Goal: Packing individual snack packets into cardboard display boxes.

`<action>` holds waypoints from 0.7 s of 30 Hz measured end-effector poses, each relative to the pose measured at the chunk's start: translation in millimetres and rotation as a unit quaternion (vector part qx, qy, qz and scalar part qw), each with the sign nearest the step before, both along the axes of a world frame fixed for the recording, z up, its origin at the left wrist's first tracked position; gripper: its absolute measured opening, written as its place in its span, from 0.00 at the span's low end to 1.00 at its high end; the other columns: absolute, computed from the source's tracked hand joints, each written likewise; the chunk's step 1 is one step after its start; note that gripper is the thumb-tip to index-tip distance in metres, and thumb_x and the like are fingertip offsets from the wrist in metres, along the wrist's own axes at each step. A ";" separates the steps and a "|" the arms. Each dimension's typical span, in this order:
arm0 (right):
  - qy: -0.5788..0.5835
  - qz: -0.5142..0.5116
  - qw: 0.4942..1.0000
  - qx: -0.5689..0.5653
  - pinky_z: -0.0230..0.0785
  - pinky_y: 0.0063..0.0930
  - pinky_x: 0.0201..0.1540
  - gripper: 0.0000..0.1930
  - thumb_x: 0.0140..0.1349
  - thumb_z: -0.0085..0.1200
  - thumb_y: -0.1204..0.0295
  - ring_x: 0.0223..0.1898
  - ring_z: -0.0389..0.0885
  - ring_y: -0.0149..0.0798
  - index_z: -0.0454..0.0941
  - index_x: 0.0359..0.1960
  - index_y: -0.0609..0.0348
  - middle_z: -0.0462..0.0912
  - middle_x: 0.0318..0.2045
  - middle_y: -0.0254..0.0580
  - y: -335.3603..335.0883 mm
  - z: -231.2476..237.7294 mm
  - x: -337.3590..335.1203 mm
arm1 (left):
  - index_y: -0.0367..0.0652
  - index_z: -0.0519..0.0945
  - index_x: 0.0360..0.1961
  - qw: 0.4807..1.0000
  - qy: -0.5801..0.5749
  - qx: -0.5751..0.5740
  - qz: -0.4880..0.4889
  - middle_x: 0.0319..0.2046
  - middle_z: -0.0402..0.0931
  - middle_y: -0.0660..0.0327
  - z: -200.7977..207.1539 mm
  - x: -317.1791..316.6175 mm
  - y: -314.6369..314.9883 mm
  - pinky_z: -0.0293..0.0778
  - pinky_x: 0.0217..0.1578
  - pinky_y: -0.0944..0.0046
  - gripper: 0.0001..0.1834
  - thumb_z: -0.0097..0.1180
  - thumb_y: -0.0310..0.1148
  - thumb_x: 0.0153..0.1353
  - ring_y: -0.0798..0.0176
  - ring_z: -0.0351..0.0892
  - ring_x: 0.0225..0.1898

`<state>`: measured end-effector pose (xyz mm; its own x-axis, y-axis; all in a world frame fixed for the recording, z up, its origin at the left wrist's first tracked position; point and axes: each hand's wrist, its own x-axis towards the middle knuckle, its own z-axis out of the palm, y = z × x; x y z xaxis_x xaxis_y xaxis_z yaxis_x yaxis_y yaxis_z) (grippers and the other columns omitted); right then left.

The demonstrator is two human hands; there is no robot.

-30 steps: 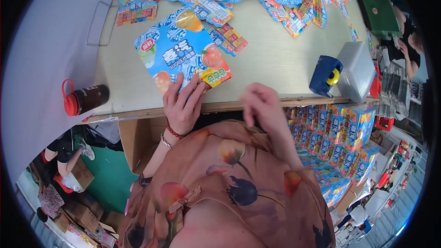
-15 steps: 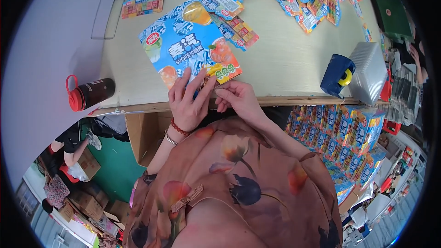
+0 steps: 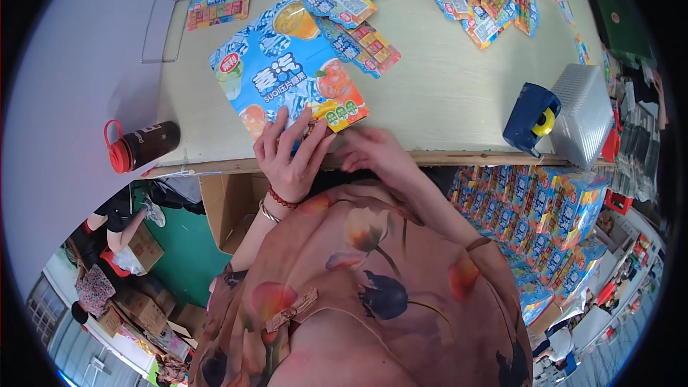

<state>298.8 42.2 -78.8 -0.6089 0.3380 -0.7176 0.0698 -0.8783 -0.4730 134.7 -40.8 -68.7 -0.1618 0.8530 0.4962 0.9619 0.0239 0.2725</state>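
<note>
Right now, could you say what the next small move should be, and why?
Perhaps press the left hand down gently to steady the blue printed carton, since that hand lies over its near edge and the right hand is close by.

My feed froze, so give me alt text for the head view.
The left hand lies spread on the near edge of a blue box on a table; the right hand, blurred, is close beside it. Colourful packs lie beyond, a dark bottle at left, a blue tape dispenser at right.
</note>
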 end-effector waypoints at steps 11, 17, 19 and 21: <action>-0.123 -0.004 0.890 0.440 0.71 0.30 0.43 0.21 0.70 0.44 0.55 0.38 0.79 0.34 0.77 0.48 0.61 0.82 0.36 0.37 80.5 -35.5 -32.8 | 0.52 0.75 0.59 0.997 0.031 -0.067 -0.034 0.56 0.73 0.61 1.9 -2.3 -7.6 0.61 0.59 0.50 0.32 0.68 0.31 0.49 0.49 0.69 0.59; -0.144 0.127 0.865 0.463 0.70 0.42 0.48 0.37 0.63 0.35 0.36 0.44 0.80 0.54 0.81 0.42 0.61 0.82 0.37 0.54 91.5 -10.1 -57.7 | 0.41 0.58 0.69 0.995 -0.096 0.005 0.000 0.68 0.52 0.46 2.1 -33.8 -20.8 0.58 0.62 0.53 0.33 0.54 0.38 0.66 0.52 0.58 0.66; -0.151 0.165 0.831 0.510 0.70 0.40 0.47 0.40 0.59 0.38 0.32 0.42 0.81 0.51 0.81 0.44 0.60 0.82 0.34 0.53 90.8 -7.3 -61.9 | 0.43 0.53 0.71 0.906 -0.406 -0.042 0.111 0.68 0.53 0.52 -18.2 -56.6 -26.1 0.59 0.62 0.54 0.34 0.42 0.50 0.70 0.54 0.59 0.65; -0.149 0.147 0.804 0.557 0.70 0.39 0.46 0.40 0.58 0.40 0.32 0.41 0.81 0.50 0.80 0.46 0.60 0.82 0.34 0.52 86.3 -13.9 -58.2 | 0.45 0.49 0.71 0.741 -0.656 -0.087 0.118 0.68 0.54 0.58 -24.7 -50.7 -17.5 0.60 0.61 0.55 0.36 0.32 0.57 0.71 0.58 0.59 0.64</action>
